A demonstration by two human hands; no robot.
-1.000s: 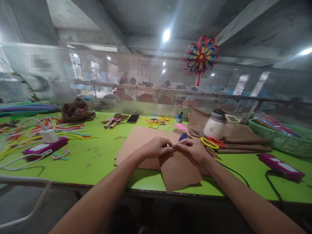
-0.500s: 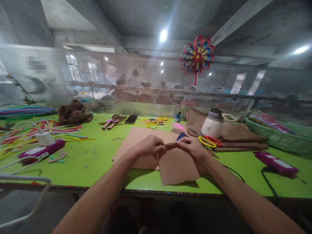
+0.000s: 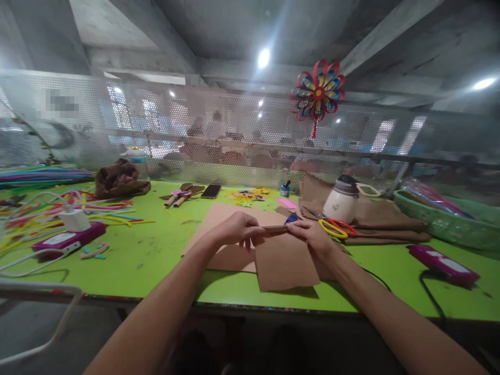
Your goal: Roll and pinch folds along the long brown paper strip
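Observation:
A piece of brown paper (image 3: 287,268) hangs between my two hands, its upper edge folded or rolled into a narrow strip. At the strip's left end, my left hand (image 3: 240,229) pinches with thumb and fingers. The right end is held in my right hand (image 3: 314,235), also in a pinch. Beneath lies a larger sheet of brown paper (image 3: 213,221), partly covered by the hands and the held piece. Just behind my right hand is a small dark blue item (image 3: 291,217), whose kind I cannot make out. Scissors (image 3: 334,229) with yellow and red handles lie right of that hand.
Folded brown material (image 3: 386,221) bears a white bottle (image 3: 341,200) at the right. A green basket (image 3: 449,221) and purple power strip (image 3: 443,265) are farther right. Left are another power strip (image 3: 68,240) and coloured strips (image 3: 113,214). A phone (image 3: 211,191) lies behind.
The folded strip between my hands now sits more level, with a little more of it showing. The paper's lower edge has risen slightly. Both hands keep their pinch.

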